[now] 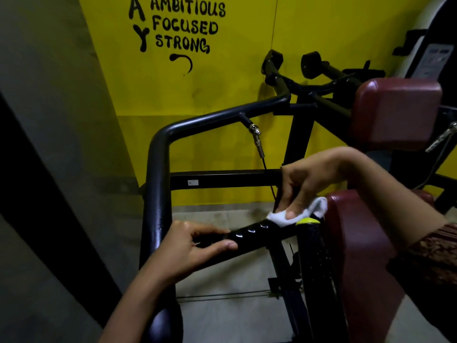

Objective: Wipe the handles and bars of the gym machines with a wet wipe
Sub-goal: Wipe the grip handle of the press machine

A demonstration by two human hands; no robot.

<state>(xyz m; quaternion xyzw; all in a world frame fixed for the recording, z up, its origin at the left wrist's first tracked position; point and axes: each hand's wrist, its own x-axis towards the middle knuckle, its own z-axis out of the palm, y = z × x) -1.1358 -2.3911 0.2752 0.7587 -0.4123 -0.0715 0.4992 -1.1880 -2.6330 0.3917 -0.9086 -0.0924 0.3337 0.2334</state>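
Left hand [195,246] is curled around the near-left end of the black handle [249,235], holding it. Right hand [304,191] pinches the white wet wipe [284,219], pressing it onto the handle's right end, just left of the maroon pad [356,243].

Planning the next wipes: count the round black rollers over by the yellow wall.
2: the left roller and the right roller, side by side at the far end of the machine. More may be hidden.
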